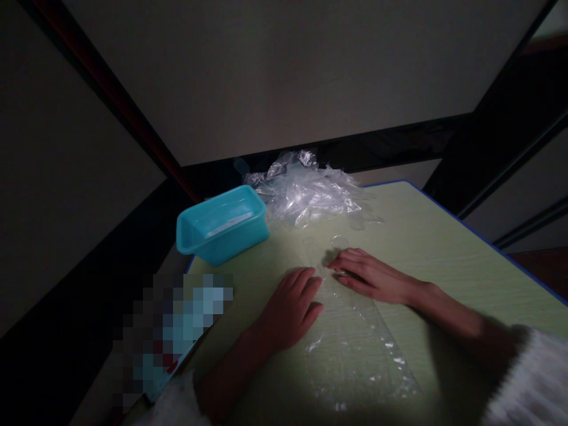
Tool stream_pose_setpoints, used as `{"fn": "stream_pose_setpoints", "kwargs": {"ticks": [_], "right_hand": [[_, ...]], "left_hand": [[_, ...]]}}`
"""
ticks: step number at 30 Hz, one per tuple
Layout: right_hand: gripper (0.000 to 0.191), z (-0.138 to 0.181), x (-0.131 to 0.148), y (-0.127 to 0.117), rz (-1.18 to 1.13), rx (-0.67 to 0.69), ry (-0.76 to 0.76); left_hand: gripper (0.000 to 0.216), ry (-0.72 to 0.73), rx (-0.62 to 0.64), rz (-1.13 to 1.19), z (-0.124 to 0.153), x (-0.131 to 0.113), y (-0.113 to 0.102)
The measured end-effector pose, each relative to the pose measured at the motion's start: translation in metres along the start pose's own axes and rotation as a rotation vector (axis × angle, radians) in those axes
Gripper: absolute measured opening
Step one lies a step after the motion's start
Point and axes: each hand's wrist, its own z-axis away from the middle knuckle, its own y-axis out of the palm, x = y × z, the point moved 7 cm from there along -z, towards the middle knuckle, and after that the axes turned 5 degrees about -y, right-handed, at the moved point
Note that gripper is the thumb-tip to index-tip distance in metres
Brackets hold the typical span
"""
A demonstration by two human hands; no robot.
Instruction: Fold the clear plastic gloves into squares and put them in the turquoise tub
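Note:
A clear plastic glove or sheet (pixel 355 349) lies flat on the pale green table (pixel 444 236), running from the near edge toward the middle. My left hand (pixel 290 307) rests palm down on its left side, fingers stretched out. My right hand (pixel 368 275) lies flat across its far end, fingers extended and pointing left. Neither hand grips anything. White fuzzy sleeves cover both forearms.
A turquoise plastic tub (pixel 222 225) stands at the table's far left corner. A heap of crumpled clear plastic (pixel 306 189) lies behind it at the far edge. A blue rim borders the table. A blurred patch sits at the lower left.

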Motion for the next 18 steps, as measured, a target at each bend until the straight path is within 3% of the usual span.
{"fn": "stream_pose_setpoints", "kwargs": {"ticks": [8, 18], "right_hand": [[0.032, 0.001, 0.010, 0.000, 0.211, 0.048, -0.170], [0.039, 0.000, 0.013, 0.007, 0.272, 0.114, -0.175]], "left_hand": [[0.035, -0.007, 0.011, 0.013, 0.000, -0.001, -0.001], [0.039, -0.001, 0.002, 0.010, -0.001, -0.001, 0.000]]}}
